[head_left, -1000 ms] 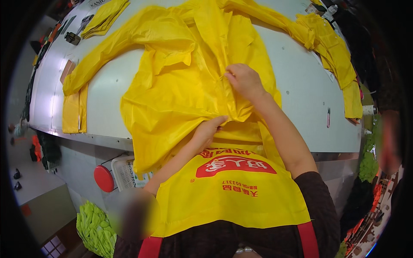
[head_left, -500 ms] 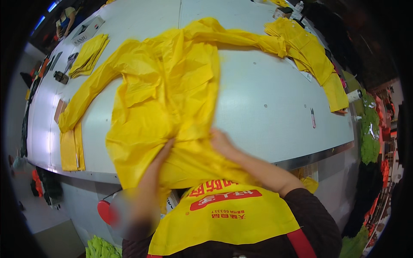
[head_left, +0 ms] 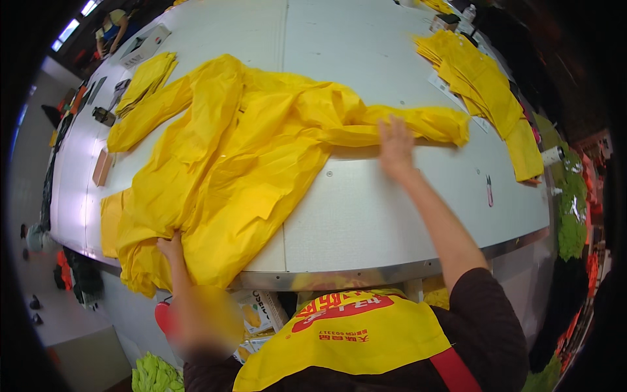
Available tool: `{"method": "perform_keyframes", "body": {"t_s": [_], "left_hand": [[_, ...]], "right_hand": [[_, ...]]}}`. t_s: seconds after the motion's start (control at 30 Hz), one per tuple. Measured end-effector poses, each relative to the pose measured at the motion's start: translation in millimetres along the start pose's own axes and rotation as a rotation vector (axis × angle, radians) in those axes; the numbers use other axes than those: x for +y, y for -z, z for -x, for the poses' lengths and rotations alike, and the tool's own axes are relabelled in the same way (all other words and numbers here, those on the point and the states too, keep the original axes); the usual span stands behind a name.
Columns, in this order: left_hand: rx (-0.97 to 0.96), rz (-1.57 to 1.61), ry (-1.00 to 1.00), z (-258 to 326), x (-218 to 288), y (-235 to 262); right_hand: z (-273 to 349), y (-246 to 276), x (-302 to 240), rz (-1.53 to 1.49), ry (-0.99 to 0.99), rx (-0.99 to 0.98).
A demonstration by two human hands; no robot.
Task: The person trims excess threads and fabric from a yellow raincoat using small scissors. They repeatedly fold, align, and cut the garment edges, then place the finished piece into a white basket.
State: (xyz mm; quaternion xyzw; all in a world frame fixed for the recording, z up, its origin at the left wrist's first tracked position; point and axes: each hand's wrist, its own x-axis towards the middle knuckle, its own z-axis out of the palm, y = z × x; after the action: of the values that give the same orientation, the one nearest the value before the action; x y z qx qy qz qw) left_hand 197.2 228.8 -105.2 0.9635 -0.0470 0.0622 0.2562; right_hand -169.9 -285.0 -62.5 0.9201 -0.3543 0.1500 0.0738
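Observation:
A large yellow raincoat-like jacket (head_left: pixel 255 163) lies rumpled across the white table, its lower part hanging over the near edge at the left. My left hand (head_left: pixel 171 245) is closed on a fold of the jacket near that edge. Toward the right, my right hand (head_left: pixel 396 150) rests against the lower side of the stretched-out right sleeve. Its fingers are spread and somewhat blurred. The other sleeve reaches to the far left.
Folded yellow pieces (head_left: pixel 477 85) lie at the right, with another stack (head_left: pixel 149 81) at the far left. Small pink-handled snips (head_left: pixel 490 191) rest on the white table (head_left: pixel 366 222). An open box (head_left: pixel 145 46) stands beyond the left stack. Another person (head_left: pixel 112 31) is at the far left.
The jacket has shifted and turned, with its lower part now to the left. My left hand went left with the fabric; my right hand left the hem area and moved up and right to the sleeve.

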Motion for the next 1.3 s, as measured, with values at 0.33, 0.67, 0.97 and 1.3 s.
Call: {"method": "perform_keyframes", "body": {"t_s": [0.33, 0.67, 0.97, 1.3], "left_hand": [[0.063, 0.865, 0.109, 7, 26, 1], [-0.11, 0.704, -0.195, 19, 105, -87], [-0.338, 1.092, -0.242, 58, 191, -32], [-1.014, 0.577, 0.177, 83, 147, -6]], "right_hand": [[26, 175, 40, -0.585, 0.018, -0.451], [168, 160, 67, -0.148, -0.147, -1.409], [-60, 28, -7, -0.145, -0.226, -0.616], [-51, -11, 73, -0.53, -0.161, -0.607]]}}
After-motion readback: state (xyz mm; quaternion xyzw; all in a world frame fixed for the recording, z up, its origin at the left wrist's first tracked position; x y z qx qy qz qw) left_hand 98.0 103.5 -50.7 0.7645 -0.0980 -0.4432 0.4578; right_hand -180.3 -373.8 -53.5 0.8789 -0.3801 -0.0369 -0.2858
